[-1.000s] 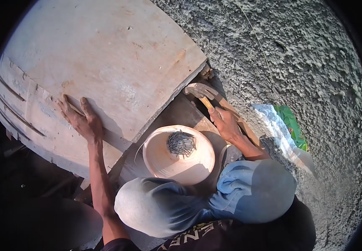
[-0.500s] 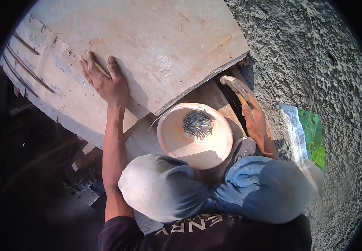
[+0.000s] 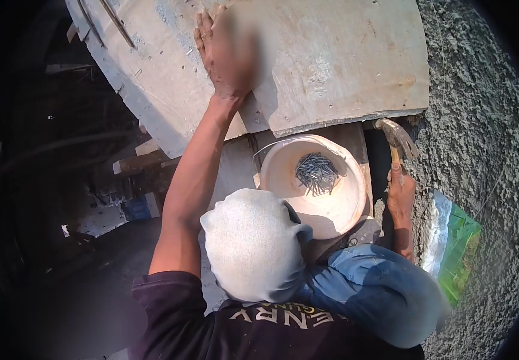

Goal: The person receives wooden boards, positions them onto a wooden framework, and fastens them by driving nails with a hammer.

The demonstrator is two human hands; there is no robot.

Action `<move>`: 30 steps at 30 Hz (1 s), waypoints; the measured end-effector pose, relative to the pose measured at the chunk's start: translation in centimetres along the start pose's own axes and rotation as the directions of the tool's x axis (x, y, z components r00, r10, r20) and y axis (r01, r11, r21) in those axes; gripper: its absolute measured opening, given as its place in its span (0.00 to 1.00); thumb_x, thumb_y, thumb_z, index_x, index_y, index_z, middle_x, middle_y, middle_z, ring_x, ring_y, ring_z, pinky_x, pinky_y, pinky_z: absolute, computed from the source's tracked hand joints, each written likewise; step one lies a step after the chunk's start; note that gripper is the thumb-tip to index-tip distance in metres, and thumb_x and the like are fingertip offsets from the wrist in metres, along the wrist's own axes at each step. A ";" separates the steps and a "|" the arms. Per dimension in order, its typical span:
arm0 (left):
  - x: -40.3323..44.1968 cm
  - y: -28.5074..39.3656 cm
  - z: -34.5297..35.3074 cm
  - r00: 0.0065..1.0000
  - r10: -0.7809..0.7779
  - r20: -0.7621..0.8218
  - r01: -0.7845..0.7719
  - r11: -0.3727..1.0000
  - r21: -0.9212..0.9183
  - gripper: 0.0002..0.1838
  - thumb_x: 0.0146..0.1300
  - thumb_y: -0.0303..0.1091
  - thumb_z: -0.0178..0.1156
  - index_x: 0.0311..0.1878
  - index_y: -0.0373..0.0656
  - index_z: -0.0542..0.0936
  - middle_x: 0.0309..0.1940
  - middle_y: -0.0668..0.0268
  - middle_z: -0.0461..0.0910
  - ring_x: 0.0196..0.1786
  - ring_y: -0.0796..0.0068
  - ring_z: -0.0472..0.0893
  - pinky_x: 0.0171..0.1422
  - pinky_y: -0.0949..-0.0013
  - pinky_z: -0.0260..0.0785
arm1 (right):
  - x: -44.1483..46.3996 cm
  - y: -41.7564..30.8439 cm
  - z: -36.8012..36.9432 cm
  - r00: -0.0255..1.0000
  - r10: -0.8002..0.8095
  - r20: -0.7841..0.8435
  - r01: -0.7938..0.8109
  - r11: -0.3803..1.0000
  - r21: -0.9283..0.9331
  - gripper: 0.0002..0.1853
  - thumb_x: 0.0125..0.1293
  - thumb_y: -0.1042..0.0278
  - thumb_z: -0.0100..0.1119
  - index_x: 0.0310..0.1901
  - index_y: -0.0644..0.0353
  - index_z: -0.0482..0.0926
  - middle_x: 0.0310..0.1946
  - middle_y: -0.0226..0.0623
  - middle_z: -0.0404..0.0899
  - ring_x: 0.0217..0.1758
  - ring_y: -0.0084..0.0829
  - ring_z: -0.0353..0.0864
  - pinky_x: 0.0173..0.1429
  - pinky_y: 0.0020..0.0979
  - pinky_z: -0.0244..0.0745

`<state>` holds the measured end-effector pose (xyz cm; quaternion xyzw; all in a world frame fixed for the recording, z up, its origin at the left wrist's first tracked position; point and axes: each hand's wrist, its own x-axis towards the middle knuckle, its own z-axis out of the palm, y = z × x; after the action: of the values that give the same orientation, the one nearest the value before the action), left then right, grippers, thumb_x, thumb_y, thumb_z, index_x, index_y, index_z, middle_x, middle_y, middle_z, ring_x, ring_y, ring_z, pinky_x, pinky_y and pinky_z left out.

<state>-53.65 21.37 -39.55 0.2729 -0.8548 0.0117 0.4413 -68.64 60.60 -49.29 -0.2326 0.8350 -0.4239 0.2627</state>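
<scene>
My left hand [image 3: 229,57] lies spread on the big pale board [image 3: 343,66], part of it blurred. At the right, my right hand [image 3: 401,191] is wrapped round the handle of a claw hammer [image 3: 396,137], whose metal head is up beside the board's lower right corner. Between my arms, just below the board's edge, stands a pale bucket [image 3: 277,174] with a wire handle. A heap of nails [image 3: 317,173] lies in it.
A rough grey wall [image 3: 481,120] runs down the right side. Plastic sheeting and a green-leaf patch [image 3: 460,255] show at its foot. My bent knees [image 3: 253,246] are below the bucket. Wood pieces [image 3: 139,162] jut from a dark drop at the left.
The view has swung so that board, bucket and wall sit differently in it. My left hand is farther up the board. My right hand still holds the hammer, its head beside the board's corner.
</scene>
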 end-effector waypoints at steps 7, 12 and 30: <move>0.9 1.0 -1.3 0.996 -0.054 0.072 0.051 0.998 0.043 0.31 0.70 0.41 0.58 0.72 0.35 0.66 0.72 0.34 0.58 0.76 0.35 0.57 0.79 0.43 0.48 | 0.6 0.2 0.9 0.999 0.040 -0.008 -0.040 0.996 0.083 0.32 0.76 0.37 0.48 0.23 0.56 0.72 0.15 0.20 0.60 0.18 0.16 0.57 0.23 0.26 0.49; 1.2 0.9 -1.3 0.997 -0.057 0.058 0.054 0.997 0.050 0.31 0.70 0.42 0.57 0.71 0.35 0.66 0.72 0.33 0.58 0.75 0.35 0.58 0.79 0.43 0.48 | 0.7 0.0 1.1 0.999 0.040 0.034 -0.045 0.988 0.145 0.32 0.76 0.36 0.47 0.23 0.55 0.71 0.16 0.20 0.61 0.18 0.15 0.59 0.22 0.24 0.51; 1.0 1.7 -1.0 0.996 -0.061 0.072 0.055 0.995 0.081 0.29 0.74 0.43 0.56 0.74 0.45 0.66 0.75 0.43 0.59 0.80 0.48 0.55 0.83 0.49 0.41 | -1.5 -1.5 -0.9 0.988 -0.121 -0.094 0.136 0.976 0.171 0.27 0.73 0.42 0.56 0.40 0.64 0.81 0.25 0.30 0.75 0.29 0.21 0.70 0.34 0.31 0.65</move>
<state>-54.18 22.65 -37.81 0.3150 -0.8612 0.0227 0.3981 -67.87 61.24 -47.20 -0.2439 0.7876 -0.5217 0.2193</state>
